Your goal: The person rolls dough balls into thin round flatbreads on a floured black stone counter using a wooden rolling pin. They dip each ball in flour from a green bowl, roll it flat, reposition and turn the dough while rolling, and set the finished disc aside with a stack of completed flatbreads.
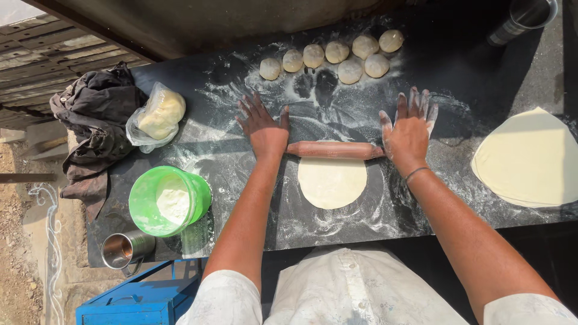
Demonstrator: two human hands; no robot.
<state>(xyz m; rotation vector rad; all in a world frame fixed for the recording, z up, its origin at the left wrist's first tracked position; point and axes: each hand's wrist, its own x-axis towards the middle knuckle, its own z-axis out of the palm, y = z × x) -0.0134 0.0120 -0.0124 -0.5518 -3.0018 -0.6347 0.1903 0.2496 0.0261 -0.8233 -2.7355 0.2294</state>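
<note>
A wooden rolling pin (334, 150) lies across the far edge of a flat round of dough (332, 182) on a floured black worktop (241, 174). My left hand (262, 125) presses flat on the pin's left end, fingers spread. On the pin's right end rests my right hand (408, 128), dusted with flour, fingers spread too. Several dough balls (337, 56) sit in a cluster beyond the pin.
A stack of rolled flat rounds (530, 159) lies at the right. A green bowl of flour (168, 200), a steel cup (123, 248), a bagged lump of dough (158, 114) and a dark cloth (96, 120) stand at the left. A steel tumbler (524, 18) is at far right. Blue box (141, 298) below.
</note>
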